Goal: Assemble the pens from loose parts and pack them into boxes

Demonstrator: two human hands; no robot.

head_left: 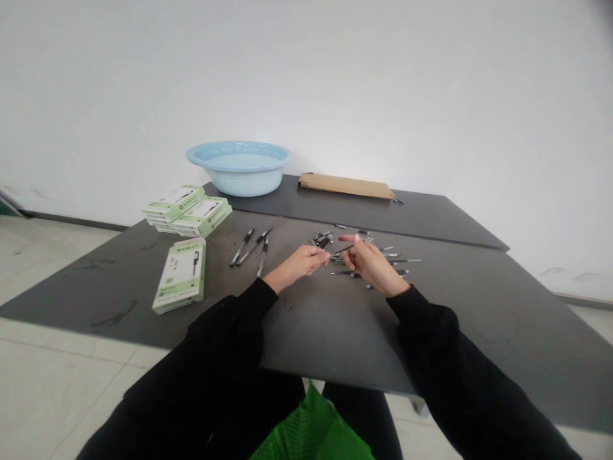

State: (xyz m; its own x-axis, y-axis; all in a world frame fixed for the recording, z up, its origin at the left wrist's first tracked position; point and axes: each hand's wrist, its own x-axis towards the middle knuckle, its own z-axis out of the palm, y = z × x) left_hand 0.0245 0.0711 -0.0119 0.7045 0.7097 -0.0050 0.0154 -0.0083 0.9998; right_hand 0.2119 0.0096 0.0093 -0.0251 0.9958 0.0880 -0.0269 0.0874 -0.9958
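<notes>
A thin dark pen refill (343, 249) spans the gap between my two hands. My left hand (302, 262) pinches its left end with the fingertips; a small part there may be hidden in the fingers. On the other end, my right hand (370, 262) has its thumb and fingers closed, with the index finger stretched out to the left. Behind the hands lies a small heap of black pen caps (324, 241). Several loose refills and pen parts (405, 260) are spread under and beside my right hand. Left of my left hand rest three clear-barrelled pens with black grips (253, 248).
Green-and-white pen boxes (201, 214) are stacked at the left, with one more box (179, 275) nearer me. A light blue basin (246, 176) and a flat brown cardboard package (347, 185) stand by the wall. The dark table (330, 338) ends close to my lap.
</notes>
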